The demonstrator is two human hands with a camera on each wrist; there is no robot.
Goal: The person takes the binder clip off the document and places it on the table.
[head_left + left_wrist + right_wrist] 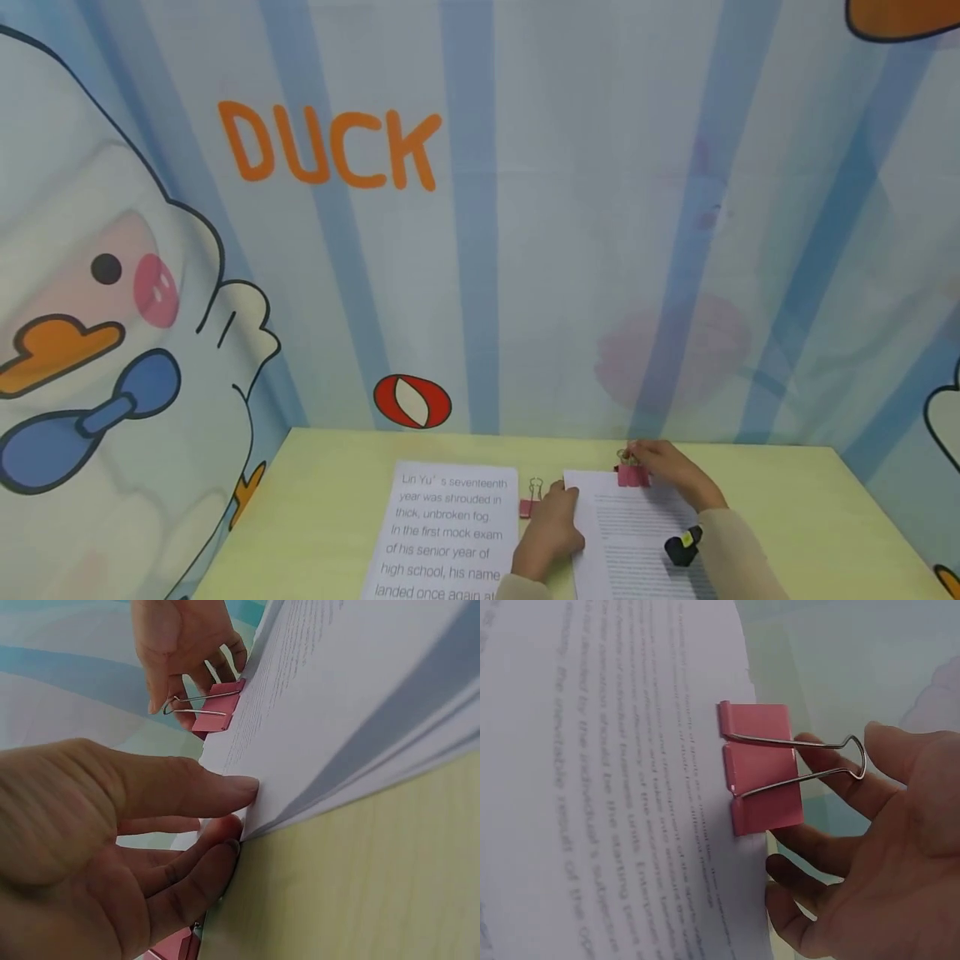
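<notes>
A stack of printed sheets [637, 542] lies on the table, its near-left corner raised in the left wrist view. My left hand [551, 533] pinches its left edge, thumb on top and fingers beneath. At the stack's top edge sits a pink binder clip [761, 769], biting the paper, with its visible wire handle pointing away from the sheets. Around that handle is my right hand [675, 471], fingers loosely bent behind the clip and thumb beside the wire loop; no firm grip shows. Another pink binder clip [528, 507] lies just left of my left hand.
A large-print sheet [442, 533] lies on the pale yellow table [330, 492], to the left of the stack. Behind the table hangs a striped curtain [525, 250] with cartoon duck prints. A small black device [682, 547] is worn on the right wrist.
</notes>
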